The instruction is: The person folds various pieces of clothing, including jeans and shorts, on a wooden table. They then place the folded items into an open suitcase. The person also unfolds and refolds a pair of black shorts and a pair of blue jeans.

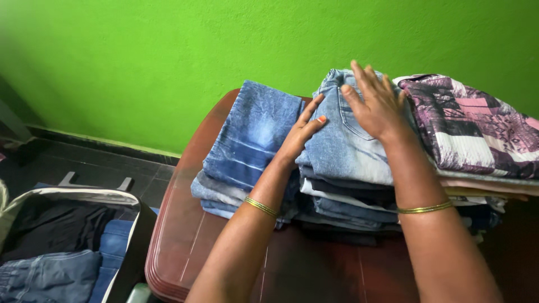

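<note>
My left hand (pixel 300 133) presses its side against the left edge of a stack of folded jeans (pixel 342 185), fingers together and straight. My right hand (pixel 377 104) lies flat with fingers spread on the pale blue jeans (pixel 342 146) that top that stack. Each wrist wears a thin gold bangle. Left of the stack lies a lower pile topped by darker streaked denim (pixel 252 134), which my left hand also brushes.
A pile of folded patterned purple and white cloth (pixel 471 126) sits at the right. All piles rest on a dark red-brown table (pixel 185 235) against a green wall. An open bag (pixel 67 247) with dark and denim clothes stands on the floor at lower left.
</note>
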